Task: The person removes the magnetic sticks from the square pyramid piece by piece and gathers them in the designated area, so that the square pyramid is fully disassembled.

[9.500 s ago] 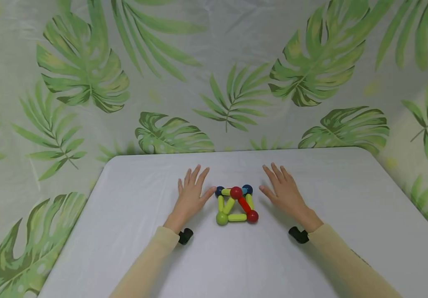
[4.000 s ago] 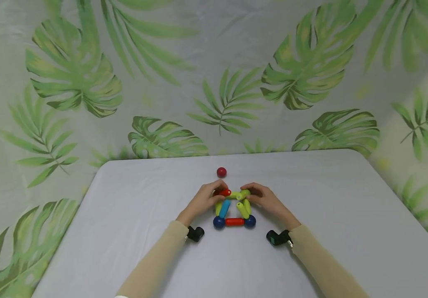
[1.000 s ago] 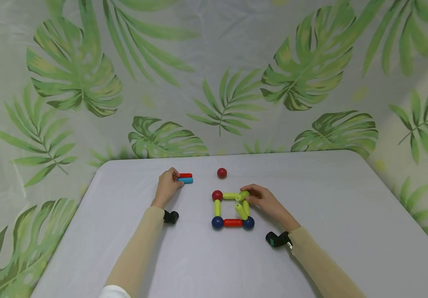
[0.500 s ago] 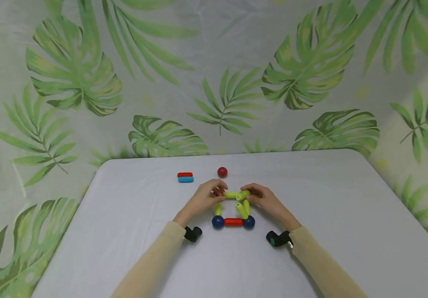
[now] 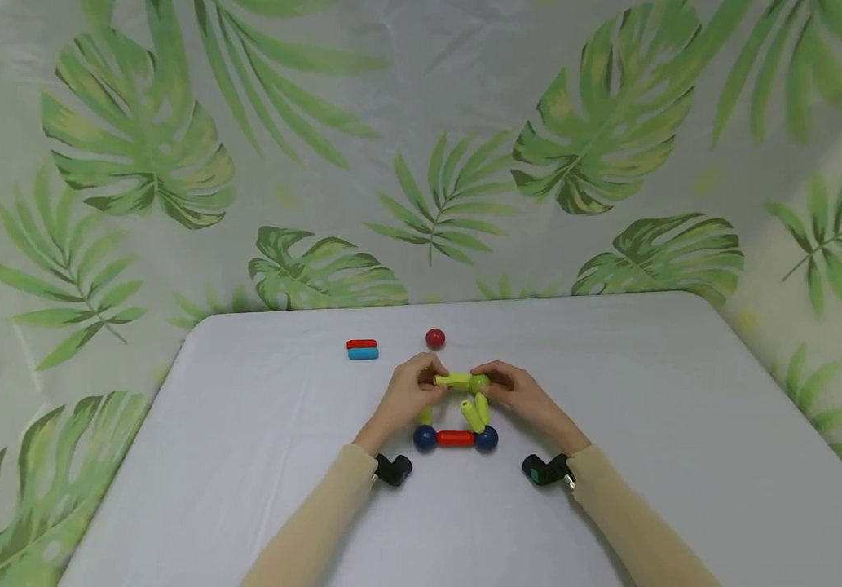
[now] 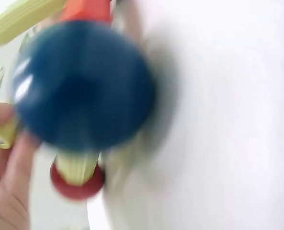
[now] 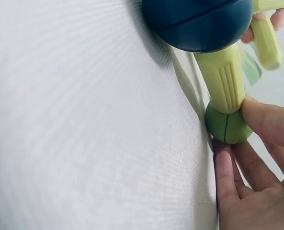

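Observation:
My left hand (image 5: 409,393) pinches a yellow-green magnetic rod (image 7: 266,45) above the far side of a square frame of balls and rods. My right hand (image 5: 525,395) holds the green ball (image 5: 479,383) at the frame's far right corner, thumb on one side and fingers on the other. Two blue balls (image 5: 425,438) form the near corners, joined by a red rod (image 5: 455,439). Another yellow-green rod (image 5: 473,417) leans up from the right blue ball, its upper end free. The far left corner's red ball (image 6: 77,184) shows in the left wrist view; my left hand hides it from the head view.
A red rod (image 5: 362,344) and a light-blue rod (image 5: 363,354) lie side by side at the back left of the white table (image 5: 611,359). Behind the frame sits a loose red ball (image 5: 435,338). A leaf-print cloth (image 5: 457,204) hangs behind the table.
The red and light-blue rods were laid at the back left. My left hand has returned to the frame and now pinches the rod that sloped from the green ball. My right hand stays.

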Action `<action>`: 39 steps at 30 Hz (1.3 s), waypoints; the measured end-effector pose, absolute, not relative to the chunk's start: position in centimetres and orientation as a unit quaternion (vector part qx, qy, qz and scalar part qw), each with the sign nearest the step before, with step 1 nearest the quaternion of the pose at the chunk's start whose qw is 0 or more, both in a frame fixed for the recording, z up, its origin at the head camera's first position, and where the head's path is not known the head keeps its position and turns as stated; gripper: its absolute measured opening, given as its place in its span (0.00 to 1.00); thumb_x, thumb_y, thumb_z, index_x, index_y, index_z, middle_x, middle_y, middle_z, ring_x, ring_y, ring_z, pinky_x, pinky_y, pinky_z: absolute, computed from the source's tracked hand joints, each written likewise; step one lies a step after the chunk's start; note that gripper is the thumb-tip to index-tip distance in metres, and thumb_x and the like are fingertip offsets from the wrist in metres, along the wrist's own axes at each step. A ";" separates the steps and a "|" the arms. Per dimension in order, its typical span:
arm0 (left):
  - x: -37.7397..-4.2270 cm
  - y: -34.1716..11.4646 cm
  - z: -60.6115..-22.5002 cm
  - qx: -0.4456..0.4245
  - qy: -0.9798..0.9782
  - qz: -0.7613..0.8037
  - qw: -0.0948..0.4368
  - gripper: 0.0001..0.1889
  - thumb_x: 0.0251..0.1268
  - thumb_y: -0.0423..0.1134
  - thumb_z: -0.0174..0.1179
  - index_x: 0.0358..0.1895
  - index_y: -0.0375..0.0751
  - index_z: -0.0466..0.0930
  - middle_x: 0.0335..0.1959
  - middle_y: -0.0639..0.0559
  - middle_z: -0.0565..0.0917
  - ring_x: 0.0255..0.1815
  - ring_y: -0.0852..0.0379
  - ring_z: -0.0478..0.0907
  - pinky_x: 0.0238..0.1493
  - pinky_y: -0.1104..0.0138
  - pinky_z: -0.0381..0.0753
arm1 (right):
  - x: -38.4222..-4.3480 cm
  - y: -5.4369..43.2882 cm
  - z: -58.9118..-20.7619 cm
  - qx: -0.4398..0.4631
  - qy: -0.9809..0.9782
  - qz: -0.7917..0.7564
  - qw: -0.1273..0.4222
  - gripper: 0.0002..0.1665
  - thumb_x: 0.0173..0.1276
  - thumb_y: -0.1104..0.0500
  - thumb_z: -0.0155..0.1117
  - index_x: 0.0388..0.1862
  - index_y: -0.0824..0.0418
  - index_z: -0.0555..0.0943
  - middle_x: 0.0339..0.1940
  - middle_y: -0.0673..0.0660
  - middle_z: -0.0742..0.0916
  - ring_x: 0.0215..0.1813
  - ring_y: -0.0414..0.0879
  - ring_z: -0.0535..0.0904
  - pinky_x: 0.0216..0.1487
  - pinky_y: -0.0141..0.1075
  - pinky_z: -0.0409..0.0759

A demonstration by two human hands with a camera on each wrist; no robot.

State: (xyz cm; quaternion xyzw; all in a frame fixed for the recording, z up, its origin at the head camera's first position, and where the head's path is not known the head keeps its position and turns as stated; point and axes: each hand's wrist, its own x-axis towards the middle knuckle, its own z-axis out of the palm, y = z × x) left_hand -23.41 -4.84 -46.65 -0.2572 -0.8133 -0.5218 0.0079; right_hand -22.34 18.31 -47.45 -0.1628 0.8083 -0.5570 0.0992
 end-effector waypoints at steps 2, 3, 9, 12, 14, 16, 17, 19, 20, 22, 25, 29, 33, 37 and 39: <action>-23.6 -6.1 -46.4 -0.221 -0.820 -0.528 0.011 0.08 0.59 0.26 0.63 0.39 0.38 0.78 0.40 0.48 0.81 0.42 0.54 0.79 0.44 0.67 0.79 | -21.9 18.1 -46.3 -0.159 0.810 -0.554 0.103 0.19 0.71 0.66 0.55 0.60 0.71 0.73 0.59 0.67 0.77 0.59 0.59 0.72 0.59 0.50 0.70; -23.7 -6.9 -46.3 -0.200 -0.825 -0.528 0.013 0.08 0.59 0.26 0.64 0.40 0.38 0.78 0.40 0.47 0.82 0.42 0.53 0.79 0.44 0.66 0.79 | -21.6 18.0 -45.8 -0.158 0.812 -0.552 0.104 0.19 0.71 0.67 0.55 0.60 0.71 0.73 0.59 0.68 0.77 0.59 0.60 0.72 0.59 0.50 0.70; -25.4 -12.4 -47.5 -0.051 -0.856 -0.512 0.053 0.08 0.55 0.25 0.66 0.38 0.34 0.80 0.40 0.42 0.82 0.42 0.47 0.79 0.43 0.59 0.80 | -20.7 18.1 -44.5 -0.157 0.816 -0.546 0.106 0.19 0.71 0.69 0.54 0.59 0.74 0.72 0.58 0.70 0.77 0.57 0.61 0.72 0.59 0.50 0.70; -26.0 -14.0 -47.9 -0.009 -0.871 -0.489 0.052 0.08 0.54 0.26 0.66 0.38 0.34 0.80 0.39 0.42 0.81 0.40 0.48 0.78 0.41 0.59 0.79 | -20.7 18.3 -44.9 -0.156 0.817 -0.544 0.107 0.19 0.70 0.70 0.54 0.59 0.74 0.72 0.58 0.70 0.77 0.57 0.61 0.72 0.59 0.50 0.70; -26.4 -14.5 -47.9 -0.001 -0.878 -0.476 0.049 0.08 0.54 0.26 0.66 0.37 0.33 0.80 0.36 0.42 0.80 0.37 0.48 0.77 0.40 0.60 0.78 | -21.0 18.4 -45.4 -0.154 0.817 -0.546 0.106 0.19 0.71 0.69 0.54 0.59 0.74 0.72 0.58 0.70 0.76 0.57 0.61 0.71 0.59 0.50 0.70; -26.9 -14.8 -47.8 0.000 -0.883 -0.466 0.052 0.08 0.54 0.25 0.66 0.37 0.32 0.79 0.34 0.42 0.80 0.35 0.48 0.76 0.38 0.60 0.77 | -21.4 18.6 -46.2 -0.152 0.818 -0.546 0.104 0.19 0.71 0.68 0.55 0.60 0.73 0.72 0.59 0.68 0.76 0.57 0.60 0.71 0.59 0.49 0.70; -27.1 -14.9 -47.8 0.001 -0.885 -0.462 0.054 0.08 0.54 0.25 0.66 0.37 0.32 0.78 0.33 0.41 0.79 0.34 0.48 0.75 0.37 0.61 0.76 | -21.7 18.6 -46.7 -0.151 0.818 -0.546 0.103 0.19 0.71 0.67 0.55 0.60 0.72 0.73 0.59 0.68 0.76 0.57 0.59 0.71 0.58 0.49 0.70; -27.6 -15.0 -47.6 0.001 -0.890 -0.451 0.060 0.08 0.54 0.25 0.66 0.36 0.31 0.77 0.33 0.41 0.78 0.34 0.48 0.75 0.37 0.60 0.76 | -22.0 18.7 -47.4 -0.150 0.818 -0.546 0.100 0.20 0.72 0.66 0.55 0.61 0.69 0.73 0.60 0.66 0.77 0.57 0.58 0.72 0.58 0.48 0.70; -27.7 -15.0 -47.5 0.002 -0.893 -0.446 0.063 0.09 0.54 0.25 0.66 0.36 0.31 0.77 0.33 0.41 0.78 0.34 0.48 0.74 0.37 0.60 0.76 | -22.2 18.8 -47.8 -0.150 0.819 -0.545 0.100 0.20 0.72 0.65 0.56 0.61 0.68 0.73 0.60 0.66 0.77 0.58 0.57 0.72 0.58 0.47 0.70; -27.9 -15.0 -47.4 0.002 -0.897 -0.436 0.071 0.09 0.53 0.25 0.67 0.35 0.32 0.76 0.34 0.41 0.76 0.35 0.48 0.74 0.38 0.60 0.75 | -22.4 18.9 -48.2 -0.154 0.818 -0.545 0.100 0.20 0.72 0.63 0.56 0.61 0.67 0.73 0.60 0.65 0.77 0.58 0.57 0.72 0.59 0.47 0.70; -27.2 -14.3 -47.1 -0.036 -0.890 -0.447 0.081 0.10 0.52 0.24 0.67 0.36 0.31 0.75 0.35 0.40 0.75 0.36 0.47 0.74 0.39 0.61 0.75 | -22.4 18.9 -48.3 -0.153 0.817 -0.546 0.101 0.20 0.72 0.62 0.57 0.61 0.66 0.74 0.60 0.64 0.77 0.58 0.56 0.72 0.59 0.46 0.71; -24.9 -11.3 -46.2 -0.191 -0.840 -0.507 0.017 0.11 0.56 0.24 0.65 0.42 0.30 0.76 0.41 0.39 0.78 0.40 0.46 0.78 0.45 0.59 0.78 | -22.4 19.1 -48.2 -0.149 0.822 -0.541 0.098 0.20 0.72 0.62 0.57 0.61 0.66 0.74 0.60 0.63 0.77 0.57 0.55 0.72 0.57 0.43 0.72; -22.4 -7.2 -45.6 -0.345 -0.775 -0.520 -0.102 0.15 0.63 0.28 0.61 0.53 0.35 0.76 0.51 0.44 0.79 0.47 0.51 0.77 0.50 0.62 0.77 | -22.5 19.1 -48.0 -0.159 0.817 -0.547 0.091 0.20 0.72 0.62 0.57 0.60 0.67 0.74 0.59 0.64 0.77 0.56 0.56 0.73 0.56 0.45 0.72; -20.8 -4.4 -45.9 -0.400 -0.761 -0.499 -0.107 0.13 0.62 0.29 0.63 0.49 0.38 0.78 0.48 0.49 0.79 0.44 0.58 0.77 0.48 0.68 0.78 | -22.6 19.0 -48.1 -0.178 0.807 -0.555 0.092 0.20 0.72 0.62 0.57 0.61 0.68 0.73 0.58 0.65 0.78 0.57 0.58 0.73 0.57 0.46 0.71; -20.3 -3.7 -46.1 -0.401 -0.772 -0.487 -0.078 0.09 0.60 0.30 0.65 0.42 0.39 0.78 0.41 0.50 0.80 0.40 0.61 0.76 0.44 0.71 0.78 | -22.5 18.9 -48.1 -0.184 0.805 -0.556 0.093 0.21 0.72 0.62 0.56 0.61 0.69 0.73 0.58 0.66 0.78 0.58 0.58 0.73 0.57 0.46 0.71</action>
